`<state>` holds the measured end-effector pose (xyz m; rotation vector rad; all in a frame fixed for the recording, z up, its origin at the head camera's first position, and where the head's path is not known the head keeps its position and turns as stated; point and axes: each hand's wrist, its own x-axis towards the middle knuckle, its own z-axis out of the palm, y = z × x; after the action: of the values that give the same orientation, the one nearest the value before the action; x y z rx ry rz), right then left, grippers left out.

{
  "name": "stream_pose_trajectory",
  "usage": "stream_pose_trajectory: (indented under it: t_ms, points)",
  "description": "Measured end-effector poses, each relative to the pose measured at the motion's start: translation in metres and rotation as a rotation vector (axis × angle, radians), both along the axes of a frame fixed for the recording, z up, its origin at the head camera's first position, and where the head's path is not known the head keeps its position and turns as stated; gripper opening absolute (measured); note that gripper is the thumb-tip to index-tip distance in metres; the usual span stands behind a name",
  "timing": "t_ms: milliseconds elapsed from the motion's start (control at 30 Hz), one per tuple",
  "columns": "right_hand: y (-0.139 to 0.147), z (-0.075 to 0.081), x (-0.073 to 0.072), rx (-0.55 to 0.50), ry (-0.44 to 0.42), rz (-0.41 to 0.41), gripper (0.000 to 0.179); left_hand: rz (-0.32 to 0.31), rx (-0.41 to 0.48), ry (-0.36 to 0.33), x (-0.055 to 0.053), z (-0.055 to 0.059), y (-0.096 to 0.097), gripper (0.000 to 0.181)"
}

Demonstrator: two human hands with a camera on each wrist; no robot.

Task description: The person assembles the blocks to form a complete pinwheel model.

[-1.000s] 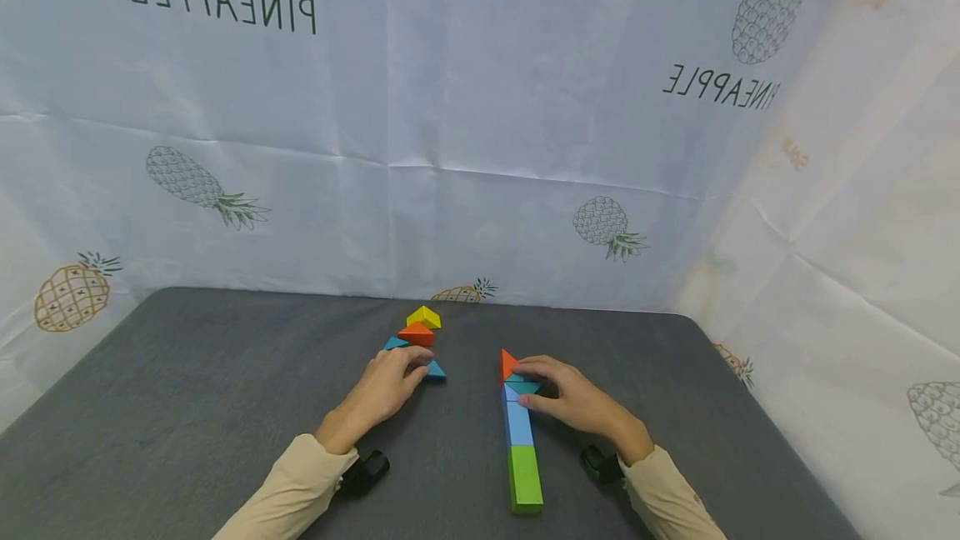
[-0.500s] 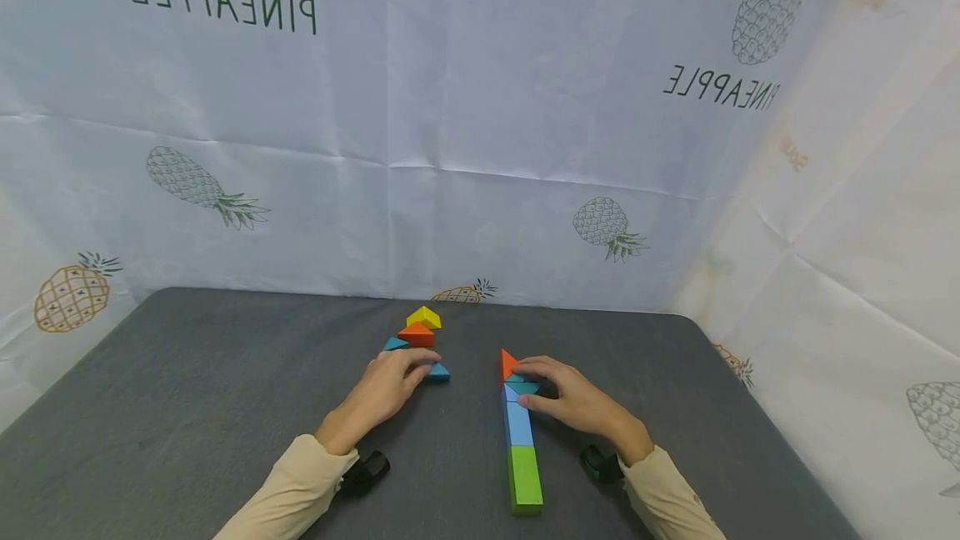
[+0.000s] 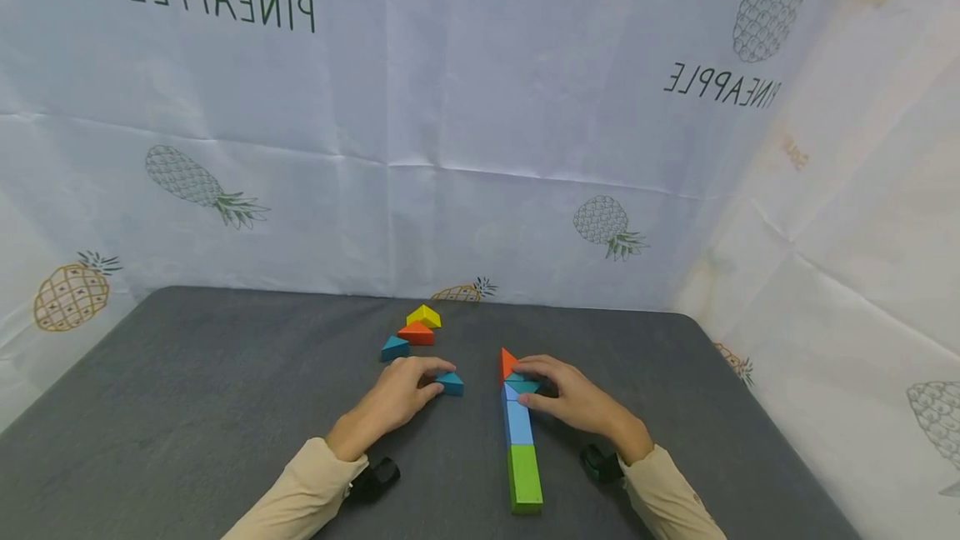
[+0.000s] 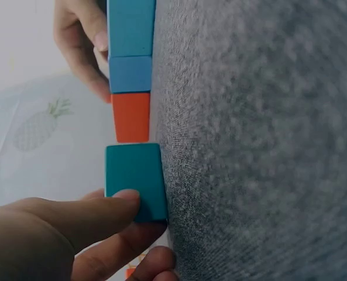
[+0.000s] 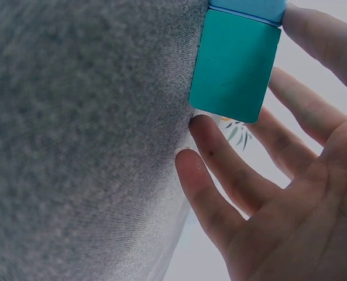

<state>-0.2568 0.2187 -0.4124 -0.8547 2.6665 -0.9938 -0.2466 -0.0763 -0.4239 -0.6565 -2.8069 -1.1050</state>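
My left hand (image 3: 400, 397) pinches a blue triangular block (image 3: 452, 384) between thumb and fingers, low over the table. In the left wrist view this block (image 4: 135, 175) is close to the orange end of a row. My right hand (image 3: 577, 397) lies at the far part of that row, thumb and fingers on either side of a teal triangular block (image 3: 524, 387). The row runs from an orange triangular block (image 3: 507, 363) through light blue blocks (image 3: 517, 423) to a green block (image 3: 525, 477) nearest me. The right fingers partly cover the row's far end.
Left of the row, a loose blue triangular block (image 3: 395, 348), an orange one (image 3: 417, 333) and a yellow one (image 3: 424, 317) lie on the dark grey table (image 3: 225, 407). A white pineapple-print cloth (image 3: 480, 107) hangs behind the table's far edge.
My left hand has slid right and slightly nearer to me with the blue triangular block, uncovering the loose blue one behind it. The right hand stays in place.
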Motion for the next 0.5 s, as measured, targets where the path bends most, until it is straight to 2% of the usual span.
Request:
stream_pose_trajectory:
  t_ms: [500]
  points:
    - [-0.0009, 0.0009, -0.0007, 0.008, -0.010, -0.004, 0.054, -0.095, 0.013, 0.021, -0.0035, 0.0042, 0.0095, 0.028]
